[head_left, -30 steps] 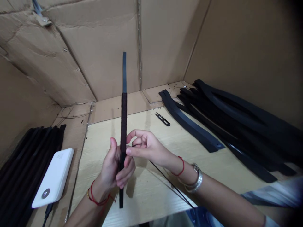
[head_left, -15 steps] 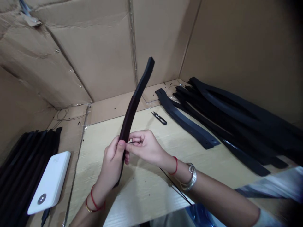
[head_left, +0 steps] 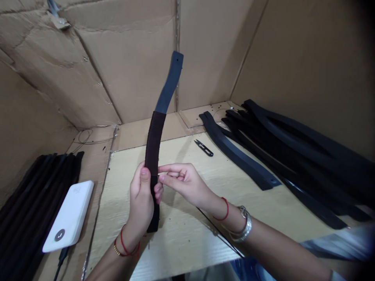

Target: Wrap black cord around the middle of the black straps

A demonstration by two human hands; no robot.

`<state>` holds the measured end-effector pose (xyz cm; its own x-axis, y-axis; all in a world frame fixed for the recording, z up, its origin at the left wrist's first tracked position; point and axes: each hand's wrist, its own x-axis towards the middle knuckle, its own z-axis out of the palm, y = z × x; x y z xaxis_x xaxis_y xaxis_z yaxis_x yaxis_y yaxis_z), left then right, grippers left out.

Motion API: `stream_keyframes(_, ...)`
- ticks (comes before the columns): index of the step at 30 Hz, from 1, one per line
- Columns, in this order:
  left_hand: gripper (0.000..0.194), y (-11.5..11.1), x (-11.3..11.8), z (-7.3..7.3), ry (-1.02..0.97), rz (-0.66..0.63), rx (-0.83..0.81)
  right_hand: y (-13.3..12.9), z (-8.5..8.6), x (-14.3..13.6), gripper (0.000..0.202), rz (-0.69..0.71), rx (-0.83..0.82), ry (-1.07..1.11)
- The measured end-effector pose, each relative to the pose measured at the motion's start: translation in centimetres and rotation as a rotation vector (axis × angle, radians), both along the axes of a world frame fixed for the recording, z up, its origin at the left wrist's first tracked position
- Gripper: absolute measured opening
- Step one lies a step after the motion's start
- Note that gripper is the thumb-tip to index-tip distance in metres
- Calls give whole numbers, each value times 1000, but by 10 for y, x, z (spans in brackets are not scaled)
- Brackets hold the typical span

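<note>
A curved black strap (head_left: 169,88) stands nearly upright in front of me, with a small hole near its top end. Dark brown cord is wound tightly around its middle. My left hand (head_left: 143,199) is closed around the strap at the lower end of the winding, thumb on the near face. At the strap's right edge, my right hand (head_left: 184,181) pinches the dark cord between thumb and forefinger. A length of dark cord (head_left: 216,230) trails below my right wrist towards the front edge.
Small black thread snips (head_left: 205,148) lie on the pale board (head_left: 123,164). Several black straps (head_left: 240,156) are heaped at the right. At the left, a white power bank (head_left: 70,214) with a cable lies beside several dark wrapped straps (head_left: 35,195). Cardboard walls (head_left: 131,58) stand behind.
The strap has turned so its broad face shows, and its top has tilted left. My right hand has drawn in its fingers near the strap's edge. The view has shifted slightly.
</note>
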<state>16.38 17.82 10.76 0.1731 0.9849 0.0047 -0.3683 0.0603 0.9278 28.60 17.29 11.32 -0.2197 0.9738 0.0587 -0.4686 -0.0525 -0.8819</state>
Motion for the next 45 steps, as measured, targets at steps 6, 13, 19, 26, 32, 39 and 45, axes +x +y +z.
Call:
stream_keyframes(6,35,-2,-1,-2,-54,16,-8,0,-3,-2,34,2,-6,22)
stream_keyframes(13,41,-2,-4,0,-156,-138,-53,0,-2,1,34,1,21,-5)
stream_keyframes(19,50,2,-13,-5,-390,-532,-68,0,4,9,36,97,59,-104)
stream_keyframes(26,58,9,-15,-9,-389,-720,-204,-6,3,9,28,15,151,-200)
stream_keyframes(32,52,9,-5,-5,16,-336,-227,-12,-5,0,25,-58,187,-300)
stream_keyframes(39,35,7,-6,-5,237,23,107,-13,-11,-6,23,-262,326,-543)
stream_keyframes(45,33,7,-2,-7,122,-137,-79,-12,-4,-12,22,-170,82,-269)
